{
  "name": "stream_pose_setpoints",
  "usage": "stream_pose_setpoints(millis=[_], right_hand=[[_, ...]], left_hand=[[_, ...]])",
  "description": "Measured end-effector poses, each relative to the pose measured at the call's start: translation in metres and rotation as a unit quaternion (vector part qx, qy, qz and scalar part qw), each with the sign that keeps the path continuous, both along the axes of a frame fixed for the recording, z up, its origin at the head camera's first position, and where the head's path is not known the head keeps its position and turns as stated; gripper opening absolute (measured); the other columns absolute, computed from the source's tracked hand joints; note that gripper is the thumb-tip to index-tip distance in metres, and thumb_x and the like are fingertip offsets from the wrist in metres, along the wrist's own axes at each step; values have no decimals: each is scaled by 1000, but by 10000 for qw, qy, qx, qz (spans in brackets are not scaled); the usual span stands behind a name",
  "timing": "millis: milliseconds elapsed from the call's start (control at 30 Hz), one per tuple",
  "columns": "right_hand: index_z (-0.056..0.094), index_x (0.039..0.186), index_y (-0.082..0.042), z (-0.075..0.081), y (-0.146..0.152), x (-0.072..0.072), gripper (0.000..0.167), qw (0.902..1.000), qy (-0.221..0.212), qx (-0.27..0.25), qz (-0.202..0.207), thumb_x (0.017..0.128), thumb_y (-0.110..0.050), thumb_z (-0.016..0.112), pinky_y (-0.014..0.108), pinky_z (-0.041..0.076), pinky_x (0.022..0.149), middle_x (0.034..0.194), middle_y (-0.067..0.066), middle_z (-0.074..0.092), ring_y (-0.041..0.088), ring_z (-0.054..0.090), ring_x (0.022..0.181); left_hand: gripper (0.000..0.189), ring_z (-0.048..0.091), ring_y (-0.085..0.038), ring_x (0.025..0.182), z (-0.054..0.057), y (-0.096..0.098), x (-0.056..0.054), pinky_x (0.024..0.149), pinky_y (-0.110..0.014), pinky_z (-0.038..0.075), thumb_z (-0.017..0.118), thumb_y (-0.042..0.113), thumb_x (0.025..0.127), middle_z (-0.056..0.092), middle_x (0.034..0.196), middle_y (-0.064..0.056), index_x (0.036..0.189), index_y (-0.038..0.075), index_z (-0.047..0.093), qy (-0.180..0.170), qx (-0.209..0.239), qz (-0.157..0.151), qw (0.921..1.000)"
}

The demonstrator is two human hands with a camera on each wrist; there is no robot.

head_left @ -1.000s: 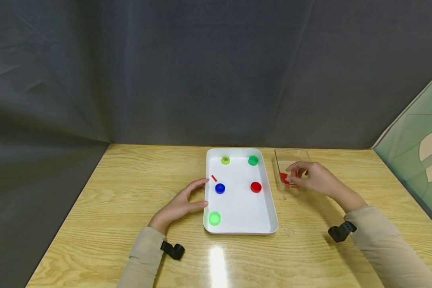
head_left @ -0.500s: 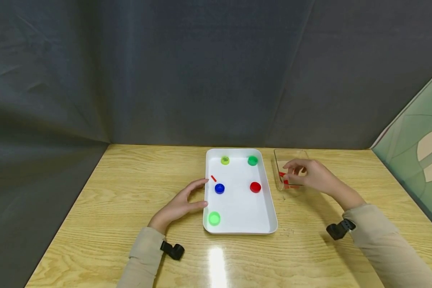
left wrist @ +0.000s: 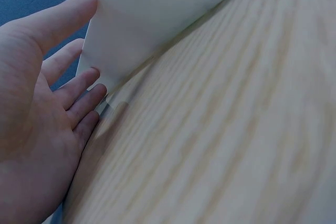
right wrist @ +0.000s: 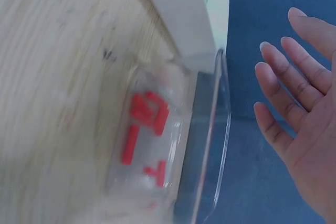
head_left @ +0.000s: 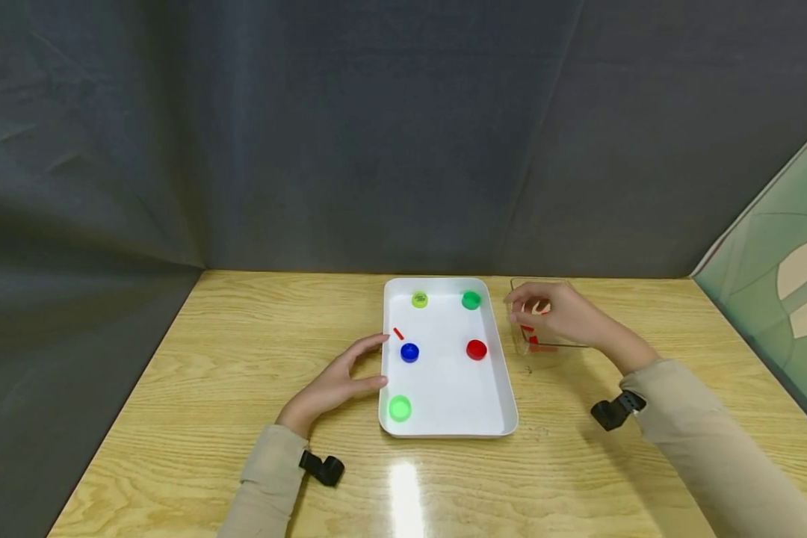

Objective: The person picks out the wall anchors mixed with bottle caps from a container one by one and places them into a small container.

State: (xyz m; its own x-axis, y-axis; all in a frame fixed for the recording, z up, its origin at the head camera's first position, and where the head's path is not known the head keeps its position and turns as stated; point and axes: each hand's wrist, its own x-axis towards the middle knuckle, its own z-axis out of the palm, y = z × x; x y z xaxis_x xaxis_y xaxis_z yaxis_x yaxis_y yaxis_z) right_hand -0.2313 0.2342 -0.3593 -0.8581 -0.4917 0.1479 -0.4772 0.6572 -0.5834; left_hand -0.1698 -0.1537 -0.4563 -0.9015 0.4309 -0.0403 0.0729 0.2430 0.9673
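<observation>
My left hand (head_left: 336,385) rests at the left wall of a shallow white tray (head_left: 450,400), thumb and fingertips touching it; the left wrist view shows them along the wall (left wrist: 142,19). Inside the tray are a small red stick (head_left: 398,334) and a blue bottle cap (head_left: 409,353). My right hand (head_left: 554,310) is above a clear plastic box (head_left: 519,340), fingertips over its left rim near the tray. Thumb and fingers are apart in the right wrist view, with nothing visible between them. Several red pieces (right wrist: 144,111) lie on the box's bottom.
More caps sit in the tray: red (head_left: 476,350), dark green (head_left: 471,300), yellow-green (head_left: 420,300) and light green (head_left: 400,408). A dark curtain (head_left: 376,149) hangs behind the wooden table (head_left: 242,336). The box stands just right of the tray.
My right hand has risen from the red pieces in the clear box and moved left toward the tray. My left hand has stayed at the tray's left wall.
</observation>
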Motion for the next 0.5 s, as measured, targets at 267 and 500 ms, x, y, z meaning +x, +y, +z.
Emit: stream_pose_setpoints(millis=[267,500], right_hand=[[72,111,-7,6,-29,-4,27,9992,-227,-217,259,89,-21,77,29,49,77,90,-2,67,17,58,84],[72,111,-8,10,-59,-9,28,9974,-478,-212,500,88,-22,78,34,50,81,94,-3,68,18,58,86]], left_hand=[[70,26,-24,144,0,-1,0,117,-52,18,76,23,89,35,156,0,150,28,42,-11,18,-13,10000],[70,27,-24,144,-1,-1,0,117,-52,18,75,21,90,35,156,-1,150,28,42,28,1,-22,10000]])
